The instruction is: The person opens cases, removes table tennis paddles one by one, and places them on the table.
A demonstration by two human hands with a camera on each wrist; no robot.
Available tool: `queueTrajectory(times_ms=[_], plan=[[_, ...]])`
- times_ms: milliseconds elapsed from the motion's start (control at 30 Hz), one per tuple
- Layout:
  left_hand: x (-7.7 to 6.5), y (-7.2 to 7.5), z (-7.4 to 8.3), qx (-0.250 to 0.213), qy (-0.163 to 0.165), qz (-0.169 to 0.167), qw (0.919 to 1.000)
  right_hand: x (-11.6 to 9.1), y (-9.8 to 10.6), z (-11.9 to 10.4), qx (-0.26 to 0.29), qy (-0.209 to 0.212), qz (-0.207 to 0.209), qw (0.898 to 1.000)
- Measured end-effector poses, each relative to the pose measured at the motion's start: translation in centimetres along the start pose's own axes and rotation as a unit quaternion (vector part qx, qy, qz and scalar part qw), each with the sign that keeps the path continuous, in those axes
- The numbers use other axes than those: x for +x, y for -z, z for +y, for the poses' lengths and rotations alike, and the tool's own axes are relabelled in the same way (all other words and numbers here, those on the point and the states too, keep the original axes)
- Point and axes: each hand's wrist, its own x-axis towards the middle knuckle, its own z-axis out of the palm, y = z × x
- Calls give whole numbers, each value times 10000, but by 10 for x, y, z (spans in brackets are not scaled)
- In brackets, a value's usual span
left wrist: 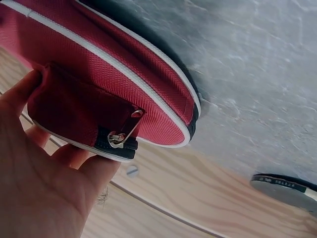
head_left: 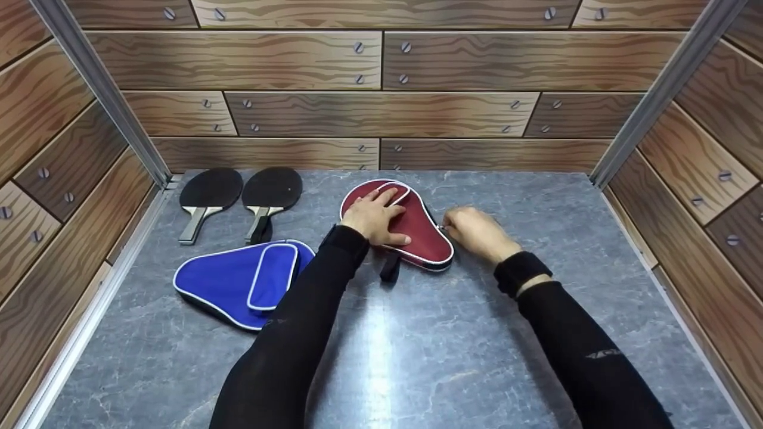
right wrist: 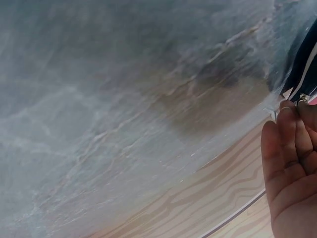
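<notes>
"How are the hands placed?"
"The left hand (head_left: 374,219) rests spread on the red case (head_left: 418,229); the right hand (head_left: 477,232), apart from it, pinches the zip pull (head_left: 440,227) at that case's edge."
"Farther out?"
"Left of the left hand, the blue case (head_left: 220,277); beyond that, two black paddles (head_left: 211,189)."

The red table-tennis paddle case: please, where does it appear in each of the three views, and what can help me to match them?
Head: the red table-tennis paddle case lies just right of centre, under the left hand.
Left wrist: it spans the upper left.
Right wrist: only a small part shows, at the right edge, above the right hand.
Shared landmark: the grey marbled tabletop, visible in all three.
</notes>
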Motion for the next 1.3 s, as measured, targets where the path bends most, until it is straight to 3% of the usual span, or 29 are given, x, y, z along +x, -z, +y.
queueTrajectory(times_ms=[67,200,267,433,1300], plan=[[4,-4,-7,-74,51,-21,10000,-1,0,-2,-25,44,-3,10000],[26,-29,-31,-210,55,81,9997,-3,0,-5,-64,27,-57,10000],[37,-41,-42,-96,40,128,9999,-4,0,-6,-90,28,-93,9999],[50,-50,-56,343,35,76,9994,-7,2,-7,-102,98,-142,9998],[41,-46,-53,80,89,263,9996,-46,10,-15,-166,561,-366,9976]])
